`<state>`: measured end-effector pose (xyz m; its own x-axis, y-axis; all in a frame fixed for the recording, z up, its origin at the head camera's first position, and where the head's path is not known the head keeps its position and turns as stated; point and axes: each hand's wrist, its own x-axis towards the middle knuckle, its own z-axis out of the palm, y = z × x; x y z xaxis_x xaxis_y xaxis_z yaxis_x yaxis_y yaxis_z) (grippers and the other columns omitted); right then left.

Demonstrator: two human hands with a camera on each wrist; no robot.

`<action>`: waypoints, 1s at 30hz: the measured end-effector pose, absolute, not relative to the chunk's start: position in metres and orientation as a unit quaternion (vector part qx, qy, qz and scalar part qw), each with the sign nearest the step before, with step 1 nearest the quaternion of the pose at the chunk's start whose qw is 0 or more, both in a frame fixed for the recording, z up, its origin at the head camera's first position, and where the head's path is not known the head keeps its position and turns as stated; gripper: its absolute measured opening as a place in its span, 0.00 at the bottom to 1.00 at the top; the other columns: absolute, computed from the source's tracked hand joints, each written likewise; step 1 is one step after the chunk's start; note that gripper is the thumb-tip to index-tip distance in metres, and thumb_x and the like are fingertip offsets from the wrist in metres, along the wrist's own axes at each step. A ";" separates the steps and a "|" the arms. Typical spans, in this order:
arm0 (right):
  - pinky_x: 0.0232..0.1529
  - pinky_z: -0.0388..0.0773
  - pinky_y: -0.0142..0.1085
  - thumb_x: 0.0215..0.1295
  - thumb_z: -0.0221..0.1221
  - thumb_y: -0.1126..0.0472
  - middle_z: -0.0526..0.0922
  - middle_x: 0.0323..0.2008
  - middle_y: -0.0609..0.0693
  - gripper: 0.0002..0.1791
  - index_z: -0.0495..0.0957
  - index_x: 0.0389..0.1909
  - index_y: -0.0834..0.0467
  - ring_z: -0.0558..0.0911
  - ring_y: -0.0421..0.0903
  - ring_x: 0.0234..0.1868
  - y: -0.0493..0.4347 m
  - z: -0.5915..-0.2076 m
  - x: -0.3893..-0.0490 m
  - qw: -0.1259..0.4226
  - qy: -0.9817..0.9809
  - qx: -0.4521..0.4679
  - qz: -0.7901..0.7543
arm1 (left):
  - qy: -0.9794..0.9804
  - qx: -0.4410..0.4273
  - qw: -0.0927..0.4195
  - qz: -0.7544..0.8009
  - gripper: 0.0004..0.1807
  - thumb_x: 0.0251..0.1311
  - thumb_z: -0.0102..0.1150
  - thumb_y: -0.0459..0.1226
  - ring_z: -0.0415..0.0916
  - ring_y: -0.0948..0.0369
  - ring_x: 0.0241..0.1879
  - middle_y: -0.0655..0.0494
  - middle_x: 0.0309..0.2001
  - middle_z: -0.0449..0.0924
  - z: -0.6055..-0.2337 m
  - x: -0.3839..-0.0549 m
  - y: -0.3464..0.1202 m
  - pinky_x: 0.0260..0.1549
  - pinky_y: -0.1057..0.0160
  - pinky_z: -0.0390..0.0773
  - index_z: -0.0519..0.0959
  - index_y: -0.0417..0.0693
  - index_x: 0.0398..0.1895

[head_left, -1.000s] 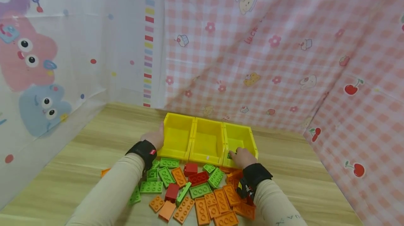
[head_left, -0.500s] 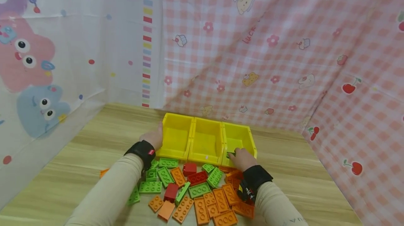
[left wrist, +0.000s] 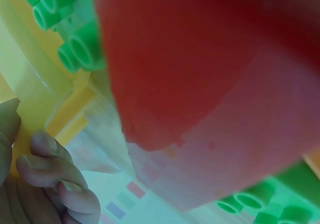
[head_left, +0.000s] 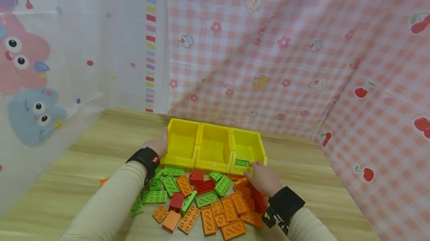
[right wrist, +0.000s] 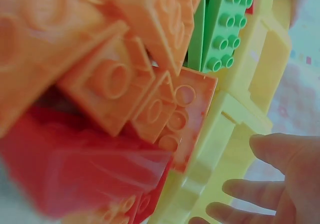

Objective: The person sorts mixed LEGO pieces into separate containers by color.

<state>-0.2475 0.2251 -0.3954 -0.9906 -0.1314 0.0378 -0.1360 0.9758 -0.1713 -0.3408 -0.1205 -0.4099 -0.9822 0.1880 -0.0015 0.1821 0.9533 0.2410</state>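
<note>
Three yellow bins (head_left: 215,130) stand joined in a row on the wooden table. My left hand (head_left: 157,146) grips the outer side wall of the left bin; in the left wrist view its curled fingers (left wrist: 55,171) lie along the yellow edge. A green brick (head_left: 242,163) lies inside the right bin, near its front. Just beside it, at that bin's front corner, is my right hand (head_left: 267,179). The right wrist view shows its fingers (right wrist: 255,191) spread with nothing between them.
Loose orange bricks (head_left: 209,220), green bricks (head_left: 154,197) and red bricks (head_left: 176,201) lie in front of the bins. Orange and red bricks are heaped below my right wrist. Patterned cloths (head_left: 215,46) rise behind and at both sides.
My right hand has let go of the green brick inside the right bin and drawn back toward the bin's front right corner. The left hand keeps its grip. The head view has shifted slightly.
</note>
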 end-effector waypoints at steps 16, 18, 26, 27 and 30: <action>0.46 0.74 0.50 0.62 0.59 0.50 0.76 0.49 0.59 0.24 0.75 0.53 0.63 0.78 0.56 0.46 0.210 -0.396 -0.232 -0.030 -0.987 0.131 0.082 | 0.987 0.062 0.027 0.143 0.37 0.64 0.47 0.33 0.73 0.48 0.22 0.45 0.19 0.73 -0.411 -0.338 -0.134 0.27 0.47 0.73 0.42 0.33 0.71; 0.44 0.75 0.49 0.62 0.59 0.50 0.76 0.49 0.58 0.24 0.74 0.53 0.63 0.78 0.54 0.46 0.202 -0.398 -0.231 -0.037 -0.981 0.166 0.092 | 0.987 0.060 0.028 0.145 0.37 0.65 0.47 0.33 0.74 0.47 0.23 0.43 0.21 0.74 -0.411 -0.338 -0.132 0.28 0.46 0.73 0.42 0.34 0.71; 0.44 0.75 0.41 0.56 0.65 0.55 0.74 0.52 0.57 0.28 0.72 0.56 0.63 0.76 0.51 0.46 0.179 -0.405 -0.229 -0.023 -0.956 0.284 0.065 | 0.988 0.064 0.026 0.140 0.36 0.66 0.46 0.33 0.75 0.46 0.25 0.42 0.21 0.75 -0.407 -0.340 -0.120 0.29 0.46 0.74 0.43 0.35 0.72; 0.44 0.75 0.41 0.56 0.65 0.55 0.73 0.52 0.57 0.28 0.72 0.56 0.63 0.76 0.50 0.47 0.177 -0.406 -0.229 -0.023 -0.956 0.288 0.060 | 0.988 0.067 0.024 0.139 0.36 0.65 0.47 0.33 0.75 0.47 0.24 0.43 0.21 0.74 -0.408 -0.341 -0.119 0.28 0.47 0.74 0.43 0.35 0.72; 0.46 0.75 0.41 0.54 0.67 0.57 0.73 0.53 0.57 0.28 0.73 0.56 0.61 0.75 0.52 0.50 0.173 -0.410 -0.230 -0.021 -0.952 0.300 0.051 | 0.988 0.075 0.021 0.132 0.37 0.65 0.47 0.33 0.73 0.51 0.20 0.47 0.18 0.72 -0.410 -0.344 -0.121 0.24 0.50 0.74 0.43 0.35 0.72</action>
